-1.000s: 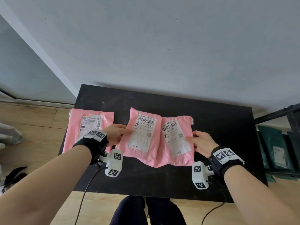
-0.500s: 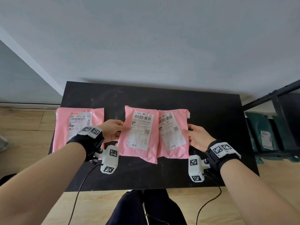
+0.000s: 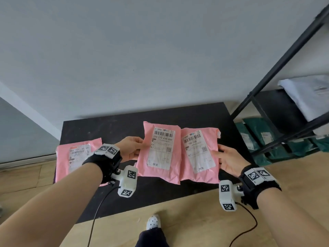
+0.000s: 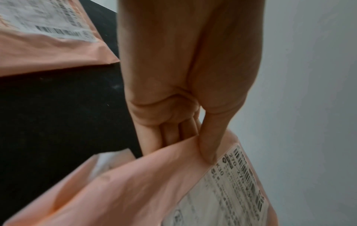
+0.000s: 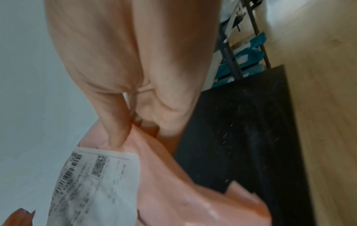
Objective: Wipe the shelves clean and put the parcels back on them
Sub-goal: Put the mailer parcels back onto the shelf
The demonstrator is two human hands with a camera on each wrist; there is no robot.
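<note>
Two pink parcels with white labels are held side by side above the black table (image 3: 110, 125). My left hand (image 3: 140, 147) pinches the left edge of the middle parcel (image 3: 160, 150), thumb on top beside the label. In the left wrist view the left hand (image 4: 201, 146) has its fingers under that parcel (image 4: 154, 183). My right hand (image 3: 218, 154) pinches the right edge of the right parcel (image 3: 199, 154). The right wrist view shows the right hand (image 5: 123, 137) gripping this parcel (image 5: 183, 191). A third pink parcel (image 3: 67, 157) lies flat on the table's left end.
A black metal shelf rack (image 3: 277, 68) stands to the right of the table. Green parcels (image 3: 258, 136) lie on its low shelf and a white parcel (image 3: 309, 93) on a higher one. A grey wall runs behind the table; wooden floor lies in front.
Both hands have lifted the two pink parcels off the table and toward me. My head has turned right, bringing the shelf rack into view.
</note>
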